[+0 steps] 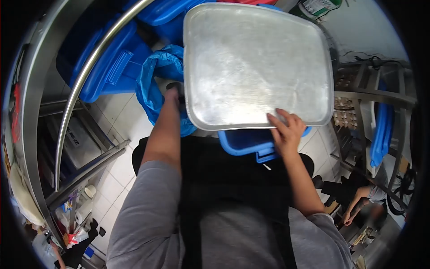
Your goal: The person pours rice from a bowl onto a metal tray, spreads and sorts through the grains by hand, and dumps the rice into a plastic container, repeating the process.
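Observation:
A large metal tray (pixel 257 62) with rounded corners and a raised rim fills the upper middle of the view. My right hand (pixel 288 132) grips its near edge, fingers spread on the upper face. Under that edge, a blue plastic bin (pixel 228 145) partly shows. To the left, my left hand (pixel 172 93) reaches down at the mouth of a blue plastic bag (pixel 150 85). It closes around a dark object (pixel 175 86) whose kind is unclear; its fingers are mostly hidden, and the tray hides part of the bag.
Large blue lidded bins (pixel 109 71) stand upper left behind a curved metal rail (pixel 85 71). A metal rack (pixel 376 96) with egg trays (pixel 345 112) is on the right. Another person's arm (pixel 358 201) shows at lower right, and another person is partly visible at lower left.

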A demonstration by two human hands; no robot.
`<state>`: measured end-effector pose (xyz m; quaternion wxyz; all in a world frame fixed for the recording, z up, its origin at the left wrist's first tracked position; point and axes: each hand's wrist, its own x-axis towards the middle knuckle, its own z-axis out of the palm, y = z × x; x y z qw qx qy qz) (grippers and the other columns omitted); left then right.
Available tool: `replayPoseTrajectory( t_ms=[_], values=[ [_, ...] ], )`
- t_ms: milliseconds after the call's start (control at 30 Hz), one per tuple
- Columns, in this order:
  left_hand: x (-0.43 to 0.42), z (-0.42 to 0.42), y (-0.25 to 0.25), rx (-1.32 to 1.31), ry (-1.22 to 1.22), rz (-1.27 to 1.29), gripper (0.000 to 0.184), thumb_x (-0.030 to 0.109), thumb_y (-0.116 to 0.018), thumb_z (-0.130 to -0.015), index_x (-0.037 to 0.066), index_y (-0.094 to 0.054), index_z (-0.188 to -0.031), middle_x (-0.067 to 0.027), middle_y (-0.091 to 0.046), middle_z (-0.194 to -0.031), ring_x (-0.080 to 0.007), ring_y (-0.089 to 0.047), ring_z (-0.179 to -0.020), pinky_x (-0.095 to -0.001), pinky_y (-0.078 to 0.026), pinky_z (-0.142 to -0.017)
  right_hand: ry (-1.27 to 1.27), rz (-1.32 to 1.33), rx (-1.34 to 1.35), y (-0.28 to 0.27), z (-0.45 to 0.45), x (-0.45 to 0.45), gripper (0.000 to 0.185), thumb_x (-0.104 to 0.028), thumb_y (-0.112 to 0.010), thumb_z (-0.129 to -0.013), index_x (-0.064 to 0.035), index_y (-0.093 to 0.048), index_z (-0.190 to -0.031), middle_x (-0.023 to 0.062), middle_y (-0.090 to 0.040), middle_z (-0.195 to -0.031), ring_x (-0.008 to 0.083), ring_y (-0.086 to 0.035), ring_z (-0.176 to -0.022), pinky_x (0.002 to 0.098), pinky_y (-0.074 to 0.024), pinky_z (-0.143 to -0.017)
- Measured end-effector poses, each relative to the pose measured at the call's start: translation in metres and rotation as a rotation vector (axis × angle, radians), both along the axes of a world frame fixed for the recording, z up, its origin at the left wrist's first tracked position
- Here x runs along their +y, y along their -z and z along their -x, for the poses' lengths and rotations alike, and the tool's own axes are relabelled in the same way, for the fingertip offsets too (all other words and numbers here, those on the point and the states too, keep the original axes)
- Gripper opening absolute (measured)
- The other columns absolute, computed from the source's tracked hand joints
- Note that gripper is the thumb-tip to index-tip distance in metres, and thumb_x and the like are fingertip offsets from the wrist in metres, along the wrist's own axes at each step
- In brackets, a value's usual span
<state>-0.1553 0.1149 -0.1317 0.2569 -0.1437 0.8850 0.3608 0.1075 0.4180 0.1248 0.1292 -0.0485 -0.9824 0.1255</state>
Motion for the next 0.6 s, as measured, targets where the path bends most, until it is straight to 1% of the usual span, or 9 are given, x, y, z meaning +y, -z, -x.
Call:
replayPoseTrajectory(
  t_ms=[67, 133, 167, 200, 300, 367, 467, 533, 600],
  values=[
    [-0.011, 0.005, 0.030, -0.039, 0.052, 0.101, 0.041, 0.021, -0.050, -0.091, -0.002, -0.056, -0.124, -0.0220, -0.058, -0.127, -0.0332, -0.057, -0.116, -0.0406, -0.045, -0.095, 0.050, 0.006, -0.016, 0.002, 0.005, 0.010, 0.047, -0.013, -0.075, -0.065, -0.0289, -0.072, -0.109, -0.0022, -0.062, -0.121, 0.0267, -0.052, -0.112, 0.0437, -0.0326, -0.097],
    [-0.019, 0.010, 0.057, -0.053, 0.093, 0.164, 0.040, 0.022, -0.051, -0.090, -0.001, -0.058, -0.122, -0.0219, -0.058, -0.127, -0.0337, -0.057, -0.115, -0.0415, -0.046, -0.095, 0.080, -0.050, -0.034, 0.000, 0.014, 0.020, 0.046, -0.009, -0.072, -0.067, -0.0286, -0.073, -0.109, -0.0017, -0.062, -0.123, 0.0296, -0.049, -0.123, 0.0509, -0.0260, -0.106],
    [-0.022, 0.010, 0.068, -0.055, 0.111, 0.188, 0.039, 0.022, -0.051, -0.090, -0.001, -0.058, -0.121, -0.0218, -0.058, -0.126, -0.0339, -0.057, -0.115, -0.0420, -0.046, -0.094, 0.120, -0.039, -0.058, 0.000, 0.016, 0.019, 0.047, -0.005, -0.070, -0.068, -0.0286, -0.073, -0.108, -0.0018, -0.061, -0.126, 0.0310, -0.044, -0.129, 0.0568, -0.0171, -0.111],
    [-0.026, 0.010, 0.081, -0.043, 0.124, 0.209, 0.039, 0.023, -0.052, -0.090, 0.000, -0.059, -0.120, -0.0218, -0.058, -0.126, -0.0341, -0.057, -0.115, -0.0425, -0.046, -0.094, 0.136, -0.057, -0.093, 0.002, 0.016, 0.019, 0.047, -0.004, -0.069, -0.068, -0.0290, -0.072, -0.108, -0.0022, -0.060, -0.127, 0.0308, -0.043, -0.131, 0.0571, -0.0139, -0.113],
    [-0.035, 0.003, 0.114, 0.038, 0.168, 0.236, 0.038, 0.024, -0.053, -0.090, 0.001, -0.061, -0.118, -0.0216, -0.059, -0.125, -0.0348, -0.058, -0.114, -0.0439, -0.047, -0.094, 0.149, -0.098, -0.114, 0.002, 0.016, 0.019, 0.048, -0.002, -0.067, -0.068, -0.0281, -0.072, -0.109, -0.0015, -0.060, -0.128, 0.0302, -0.044, -0.130, 0.0564, -0.0137, -0.113],
    [-0.042, 0.002, 0.133, 0.148, 0.204, 0.223, 0.037, 0.025, -0.053, -0.089, 0.001, -0.062, -0.116, -0.0215, -0.059, -0.125, -0.0352, -0.058, -0.114, -0.0448, -0.047, -0.093, 0.129, -0.099, -0.111, 0.002, 0.016, 0.020, 0.048, -0.001, -0.065, -0.069, -0.0252, -0.072, -0.109, 0.0003, -0.060, -0.128, 0.0295, -0.046, -0.129, 0.0554, -0.0137, -0.113],
    [-0.063, 0.018, 0.149, 0.264, 0.306, 0.247, 0.036, 0.026, -0.054, -0.089, 0.002, -0.064, -0.114, -0.0214, -0.059, -0.124, -0.0359, -0.058, -0.113, -0.0463, -0.048, -0.093, 0.113, -0.097, -0.117, 0.001, 0.016, 0.018, 0.046, -0.001, -0.063, -0.069, -0.0226, -0.072, -0.109, 0.0021, -0.060, -0.128, 0.0288, -0.047, -0.127, 0.0540, -0.0138, -0.114],
    [-0.077, 0.032, 0.136, 0.274, 0.426, 0.342, 0.035, 0.026, -0.055, -0.088, 0.003, -0.065, -0.112, -0.0213, -0.060, -0.123, -0.0363, -0.058, -0.113, -0.0472, -0.048, -0.093, 0.112, -0.092, -0.140, 0.001, 0.015, 0.017, 0.044, -0.002, -0.063, -0.070, -0.0216, -0.072, -0.109, 0.0033, -0.061, -0.127, 0.0288, -0.048, -0.126, 0.0533, -0.0142, -0.113],
    [-0.080, 0.040, 0.108, 0.281, 0.608, 0.533, 0.031, 0.027, -0.053, -0.090, 0.006, -0.067, -0.107, -0.0191, -0.062, -0.119, -0.0341, -0.059, -0.113, -0.0450, -0.048, -0.094, 0.097, -0.090, -0.110, 0.001, 0.016, 0.020, 0.041, -0.006, -0.063, -0.072, -0.0209, -0.072, -0.109, 0.0046, -0.061, -0.127, 0.0294, -0.048, -0.126, 0.0525, -0.0147, -0.113]
  ],
)
